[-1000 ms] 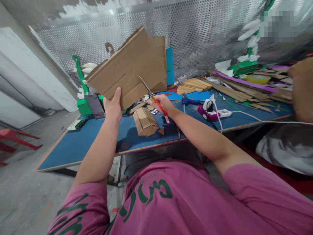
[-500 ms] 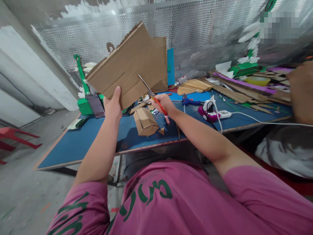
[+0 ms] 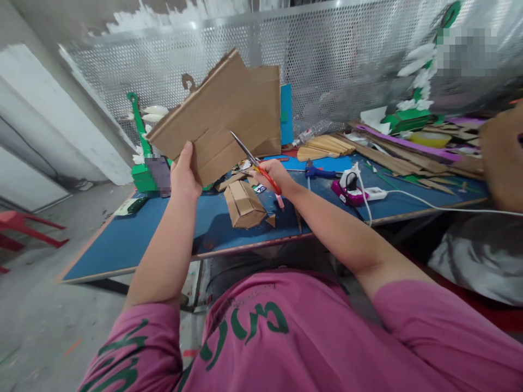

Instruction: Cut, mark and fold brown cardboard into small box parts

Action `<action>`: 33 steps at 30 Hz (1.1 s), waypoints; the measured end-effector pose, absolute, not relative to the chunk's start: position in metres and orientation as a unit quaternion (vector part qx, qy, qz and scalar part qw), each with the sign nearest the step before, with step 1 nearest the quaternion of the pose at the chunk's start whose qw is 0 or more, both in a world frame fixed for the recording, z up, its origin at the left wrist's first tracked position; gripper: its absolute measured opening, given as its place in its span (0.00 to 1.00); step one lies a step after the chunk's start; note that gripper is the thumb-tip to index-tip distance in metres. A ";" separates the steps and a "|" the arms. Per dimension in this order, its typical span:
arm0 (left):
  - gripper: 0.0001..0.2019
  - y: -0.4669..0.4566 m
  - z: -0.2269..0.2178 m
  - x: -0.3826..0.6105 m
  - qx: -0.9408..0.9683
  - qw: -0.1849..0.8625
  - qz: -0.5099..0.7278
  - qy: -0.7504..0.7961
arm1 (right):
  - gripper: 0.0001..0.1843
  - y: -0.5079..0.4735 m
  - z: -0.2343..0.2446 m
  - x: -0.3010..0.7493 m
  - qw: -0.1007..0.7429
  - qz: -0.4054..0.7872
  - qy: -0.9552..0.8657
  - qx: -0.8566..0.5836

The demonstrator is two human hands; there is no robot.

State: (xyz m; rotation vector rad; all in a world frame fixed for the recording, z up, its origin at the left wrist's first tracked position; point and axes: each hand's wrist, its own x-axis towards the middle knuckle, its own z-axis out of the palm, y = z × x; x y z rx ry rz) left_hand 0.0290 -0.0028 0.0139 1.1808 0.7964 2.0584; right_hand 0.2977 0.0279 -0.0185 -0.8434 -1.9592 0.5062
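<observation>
My left hand (image 3: pixel 184 173) is closed on the lower edge of a large brown cardboard sheet (image 3: pixel 223 111), holding it up over the blue table (image 3: pixel 122 239). My right hand (image 3: pixel 273 173) is closed on red-handled scissors (image 3: pixel 255 161); their metal blades point up-left against the sheet. A small folded cardboard piece (image 3: pixel 244 204) lies on the table just below both hands.
A blue glue gun (image 3: pixel 321 171), a pink-and-white device (image 3: pixel 347 185) and a white power strip (image 3: pixel 376 192) with its cable lie to the right. Cardboard strips (image 3: pixel 392 155) pile at the back right. Another person's arm (image 3: pixel 502 158) shows at the right edge. A perforated metal screen (image 3: pixel 327 60) stands behind.
The cardboard sheet has tilted and shifted slightly in my left hand. The scissors stay at the sheet's edge, nearly where they were.
</observation>
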 end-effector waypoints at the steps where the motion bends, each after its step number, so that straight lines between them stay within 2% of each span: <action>1: 0.34 -0.003 0.014 0.029 0.443 0.311 0.783 0.306 | 0.34 0.028 -0.019 0.298 0.456 0.206 -0.796 -0.341; 12: 0.35 0.004 0.008 0.023 0.424 0.276 0.792 0.342 | 0.35 0.038 -0.032 0.299 0.447 0.280 -0.795 -0.299; 16: 0.35 0.004 0.006 0.023 0.436 0.233 0.795 0.353 | 0.34 0.033 -0.028 0.302 0.401 0.331 -0.786 -0.334; 19: 0.35 0.004 0.004 0.027 0.456 0.214 0.795 0.339 | 0.33 0.030 -0.023 0.305 0.379 0.325 -0.797 -0.339; 25: 0.34 0.002 0.005 0.032 0.474 0.208 0.786 0.337 | 0.33 0.031 -0.023 0.306 0.413 0.261 -0.810 -0.325; 33: 0.33 0.003 0.004 0.032 0.451 0.214 0.794 0.347 | 0.32 0.045 -0.031 0.303 0.429 0.319 -0.784 -0.316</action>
